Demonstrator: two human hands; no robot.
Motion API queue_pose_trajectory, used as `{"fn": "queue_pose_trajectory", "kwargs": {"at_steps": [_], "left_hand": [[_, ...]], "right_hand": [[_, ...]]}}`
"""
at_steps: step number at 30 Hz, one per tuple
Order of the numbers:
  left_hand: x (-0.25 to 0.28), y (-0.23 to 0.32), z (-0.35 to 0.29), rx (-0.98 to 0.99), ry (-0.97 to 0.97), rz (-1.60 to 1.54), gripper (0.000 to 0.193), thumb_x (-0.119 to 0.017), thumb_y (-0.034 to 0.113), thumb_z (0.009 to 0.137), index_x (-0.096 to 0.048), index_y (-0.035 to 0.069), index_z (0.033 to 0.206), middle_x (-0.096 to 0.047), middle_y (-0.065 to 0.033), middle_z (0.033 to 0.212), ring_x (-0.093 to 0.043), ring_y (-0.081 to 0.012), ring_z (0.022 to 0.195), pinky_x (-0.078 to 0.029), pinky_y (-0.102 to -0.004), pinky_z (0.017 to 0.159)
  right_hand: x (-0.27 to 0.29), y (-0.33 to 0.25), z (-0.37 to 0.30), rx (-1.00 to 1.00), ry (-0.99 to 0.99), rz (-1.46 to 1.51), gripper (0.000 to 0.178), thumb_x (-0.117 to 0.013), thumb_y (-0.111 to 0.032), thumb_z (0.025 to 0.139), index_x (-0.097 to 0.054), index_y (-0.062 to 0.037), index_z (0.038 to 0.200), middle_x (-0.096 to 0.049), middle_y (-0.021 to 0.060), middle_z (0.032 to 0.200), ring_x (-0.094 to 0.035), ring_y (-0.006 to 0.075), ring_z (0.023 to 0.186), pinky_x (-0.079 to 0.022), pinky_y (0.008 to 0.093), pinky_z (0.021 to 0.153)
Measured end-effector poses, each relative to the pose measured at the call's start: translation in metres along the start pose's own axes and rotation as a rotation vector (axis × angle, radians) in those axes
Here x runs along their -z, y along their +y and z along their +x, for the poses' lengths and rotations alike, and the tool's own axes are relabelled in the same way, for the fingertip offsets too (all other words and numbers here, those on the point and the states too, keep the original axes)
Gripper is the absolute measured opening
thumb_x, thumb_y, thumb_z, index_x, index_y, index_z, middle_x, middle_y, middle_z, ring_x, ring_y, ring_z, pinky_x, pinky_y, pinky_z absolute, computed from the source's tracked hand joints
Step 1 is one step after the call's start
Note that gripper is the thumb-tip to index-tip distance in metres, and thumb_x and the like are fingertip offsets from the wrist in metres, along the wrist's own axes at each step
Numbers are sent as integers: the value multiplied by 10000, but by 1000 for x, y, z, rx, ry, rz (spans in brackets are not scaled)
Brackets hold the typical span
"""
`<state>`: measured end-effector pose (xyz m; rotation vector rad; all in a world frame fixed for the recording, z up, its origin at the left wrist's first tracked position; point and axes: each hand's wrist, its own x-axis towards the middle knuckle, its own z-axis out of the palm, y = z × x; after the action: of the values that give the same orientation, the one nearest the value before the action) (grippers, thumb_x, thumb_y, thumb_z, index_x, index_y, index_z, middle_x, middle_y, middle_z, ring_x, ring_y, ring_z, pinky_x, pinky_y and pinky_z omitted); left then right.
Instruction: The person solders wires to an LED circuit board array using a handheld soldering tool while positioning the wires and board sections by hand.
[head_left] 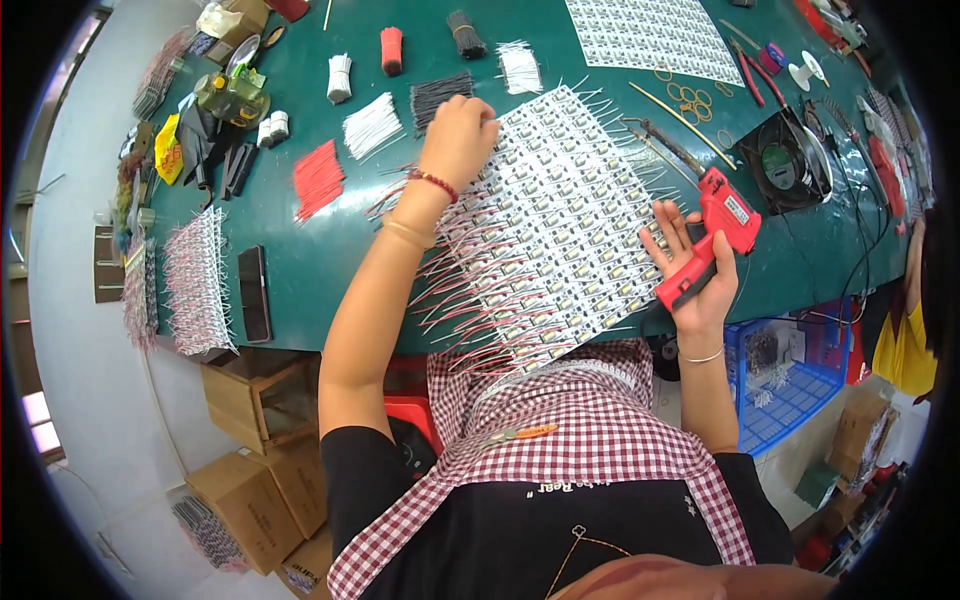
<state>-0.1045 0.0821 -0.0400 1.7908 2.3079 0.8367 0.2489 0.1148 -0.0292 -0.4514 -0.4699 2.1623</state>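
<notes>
A large white circuit board panel [560,210] with rows of small components lies tilted on the green table in front of me. Red and white wires [470,290] stick out along its left side. My left hand [462,130] is at the panel's upper left edge, beside a pile of black wires [436,98]. Its fingers are curled together, and whatever they pinch is hidden. In my right hand [700,290], palm up by the panel's right side, rests a red soldering gun [727,215]. The gun's metal tip points up and left over the panel's right edge.
Loose red wires [318,180] and white wires [372,126] lie left of my left hand. A black fan [785,160], rubber bands [690,103] and pliers [748,72] are at the right. Another panel [650,38] lies at the far side; a phone [255,293] sits near the left.
</notes>
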Motion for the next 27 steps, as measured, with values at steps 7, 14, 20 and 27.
{"fn": "queue_pose_trajectory", "kwargs": {"at_steps": [7,14,20,27], "left_hand": [[-7,25,17,100,-122,34,322,-758,255,795,-646,-22,916,-669,-174,903,-638,-311,848,-505,-389,778],[7,15,19,192,-185,-148,171,-695,152,810,-643,-8,844,-664,-110,747,-646,-206,693,-509,-332,667],[14,-5,1,191,-34,-363,124,-662,89,820,-613,-14,868,-682,-173,789,-674,-324,749,-523,-395,704],[-7,6,8,-74,-34,-129,155,-699,91,777,-670,7,905,-640,-153,812,-626,-323,793,-516,-398,743]], "right_hand": [[-3,2,-12,16,18,9,318,-552,-308,974,-532,-55,1166,-531,231,1344,-382,370,1395,-272,601,1147],[-6,11,-22,31,9,-3,305,-550,-297,975,-547,-56,1161,-542,224,1338,-387,365,1395,-272,589,1153],[-4,12,-23,42,5,4,294,-546,-291,977,-550,-60,1158,-554,222,1329,-394,371,1391,-278,591,1149],[-2,15,-27,72,8,-18,271,-538,-283,982,-557,-61,1135,-570,211,1317,-404,363,1386,-297,596,1138]]}}
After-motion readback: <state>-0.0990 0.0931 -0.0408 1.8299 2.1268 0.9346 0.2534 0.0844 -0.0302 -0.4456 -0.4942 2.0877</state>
